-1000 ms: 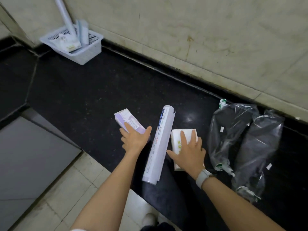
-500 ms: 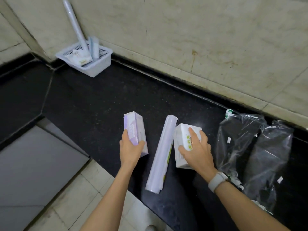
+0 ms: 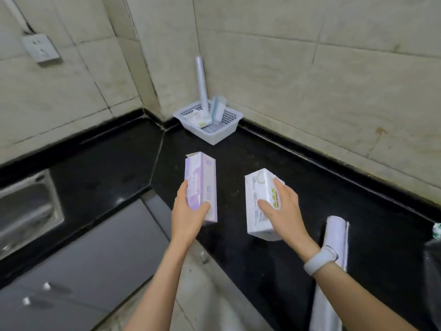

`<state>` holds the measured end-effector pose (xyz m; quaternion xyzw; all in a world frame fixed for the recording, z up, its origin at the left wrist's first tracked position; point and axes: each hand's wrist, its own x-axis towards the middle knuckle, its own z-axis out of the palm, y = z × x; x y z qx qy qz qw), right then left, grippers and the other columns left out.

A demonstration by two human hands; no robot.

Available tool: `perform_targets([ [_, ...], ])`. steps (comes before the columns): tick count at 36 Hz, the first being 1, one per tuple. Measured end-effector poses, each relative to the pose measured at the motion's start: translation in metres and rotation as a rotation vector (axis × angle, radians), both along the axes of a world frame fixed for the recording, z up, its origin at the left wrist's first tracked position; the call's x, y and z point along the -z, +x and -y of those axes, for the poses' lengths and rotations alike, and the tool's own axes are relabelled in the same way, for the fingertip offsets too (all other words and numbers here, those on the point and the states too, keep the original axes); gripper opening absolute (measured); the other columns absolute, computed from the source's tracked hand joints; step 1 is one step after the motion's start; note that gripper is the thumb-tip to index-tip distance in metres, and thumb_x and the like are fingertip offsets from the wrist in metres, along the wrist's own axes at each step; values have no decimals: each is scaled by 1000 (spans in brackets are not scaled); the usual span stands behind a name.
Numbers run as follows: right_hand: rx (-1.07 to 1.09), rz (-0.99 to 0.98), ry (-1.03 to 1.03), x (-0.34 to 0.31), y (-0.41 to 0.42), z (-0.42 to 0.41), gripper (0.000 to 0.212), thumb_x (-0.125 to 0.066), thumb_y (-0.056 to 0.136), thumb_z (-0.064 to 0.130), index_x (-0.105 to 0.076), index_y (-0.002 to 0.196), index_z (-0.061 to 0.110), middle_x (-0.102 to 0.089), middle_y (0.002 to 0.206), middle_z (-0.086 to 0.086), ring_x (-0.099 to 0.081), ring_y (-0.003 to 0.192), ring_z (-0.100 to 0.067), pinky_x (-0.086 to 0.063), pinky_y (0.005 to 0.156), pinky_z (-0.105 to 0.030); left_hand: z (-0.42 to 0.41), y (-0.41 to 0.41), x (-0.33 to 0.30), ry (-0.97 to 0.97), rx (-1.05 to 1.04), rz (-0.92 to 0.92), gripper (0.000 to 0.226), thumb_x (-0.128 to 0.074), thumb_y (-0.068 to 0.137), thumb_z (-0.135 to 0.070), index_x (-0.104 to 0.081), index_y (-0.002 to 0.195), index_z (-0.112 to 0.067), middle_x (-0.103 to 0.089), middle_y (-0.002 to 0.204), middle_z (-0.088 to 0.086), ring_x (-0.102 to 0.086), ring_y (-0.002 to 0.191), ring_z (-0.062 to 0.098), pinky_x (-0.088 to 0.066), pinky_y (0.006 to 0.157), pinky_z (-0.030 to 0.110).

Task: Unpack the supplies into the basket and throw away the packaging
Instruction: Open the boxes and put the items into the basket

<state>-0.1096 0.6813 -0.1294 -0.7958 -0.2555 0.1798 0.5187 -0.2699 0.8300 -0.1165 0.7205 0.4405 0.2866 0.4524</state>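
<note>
My left hand (image 3: pixel 189 215) grips a purple and white box (image 3: pixel 202 182), held upright above the black counter (image 3: pixel 310 199). My right hand (image 3: pixel 284 209) grips a white pack with green print (image 3: pixel 260 199), also lifted off the counter. A white perforated basket (image 3: pixel 214 132) stands in the far corner against the wall, well beyond both hands. A tall roll (image 3: pixel 201 84), a small white pack and a pale box lean inside it. A long white roll (image 3: pixel 334 247) lies on the counter under my right wrist.
Clear plastic packaging (image 3: pixel 433 259) lies at the right edge of the counter. A steel sink (image 3: pixel 26 211) is set into the counter at left. Grey cabinet fronts (image 3: pixel 83 271) and tiled floor are below. A wall socket (image 3: pixel 40 47) sits at upper left.
Both hands have lifted their packs off the counter and carried them left, toward the corner basket. The view has swung left; the long roll stays on the counter.
</note>
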Motion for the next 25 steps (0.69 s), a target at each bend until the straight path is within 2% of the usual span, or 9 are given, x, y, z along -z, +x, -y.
perform_targets([
  [3,11,-30,37,-4,-20,-51,68,-63,79,34,-31,139,33,-26,140,7,-37,102,-1,-31,88,-23,-47,-30,-1,1,23,-7,75,-61,77,-19,-26,141,-33,-40,142,-10,-44,116,10,-36,90,28],
  [8,-12,-69,67,-14,-50,-129,67,-63,80,29,-34,140,25,-35,141,-2,-45,118,-14,-40,102,-37,-121,-72,-3,-9,64,-26,76,-62,77,-16,-26,142,-32,-37,145,-9,-41,127,14,-37,97,32],
  [12,-30,-88,68,-17,-62,-179,66,-63,80,28,-34,139,25,-36,141,-3,-46,121,-17,-40,105,-44,-171,-85,-4,-13,66,-33,75,-63,77,-16,-28,141,-32,-42,140,-7,-43,112,7,-34,88,26],
  [20,23,-89,30,-10,-30,-253,65,-63,79,28,-36,138,23,-41,140,-4,-45,125,-22,-40,105,-49,-261,-41,7,-54,151,-84,75,-64,80,-20,-27,143,-32,-42,141,-4,-43,112,10,-36,91,28],
  [25,89,-97,28,-5,16,-297,64,-62,80,27,-37,138,22,-42,138,-7,-47,123,-25,-42,103,-50,-314,14,16,-71,247,-112,80,-64,72,-30,-28,143,-35,-44,140,-4,-43,111,8,-36,90,29],
])
